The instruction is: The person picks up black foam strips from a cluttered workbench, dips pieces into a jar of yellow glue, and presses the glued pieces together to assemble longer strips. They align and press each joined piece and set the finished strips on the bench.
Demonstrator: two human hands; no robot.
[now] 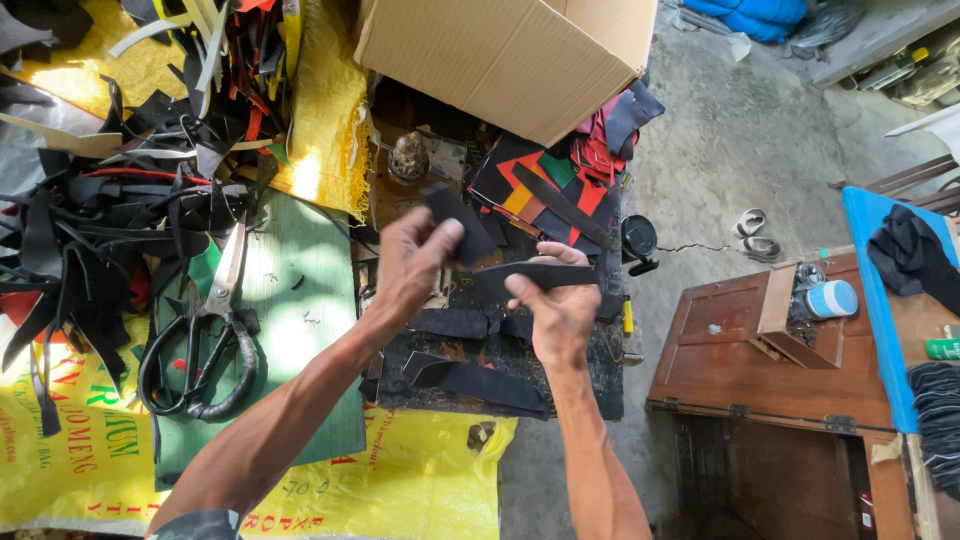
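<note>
My left hand (412, 258) pinches a small black leather piece (458, 222) held up above a dark work board (600, 385). My right hand (556, 308) grips another black leather strip (535, 275), pointing right, just below and beside the first piece. More black strips (470, 378) lie flat on the board under both hands. Large black-handled scissors (205, 335) rest on a green mat (300, 300) to the left of my left forearm.
A tangled heap of black, red and white leather scraps (100, 230) covers the left side on yellow sacks (420, 480). A cardboard box (505, 60) stands at the top, coloured pieces (555, 185) below it. A brown wooden box (760, 360) sits right.
</note>
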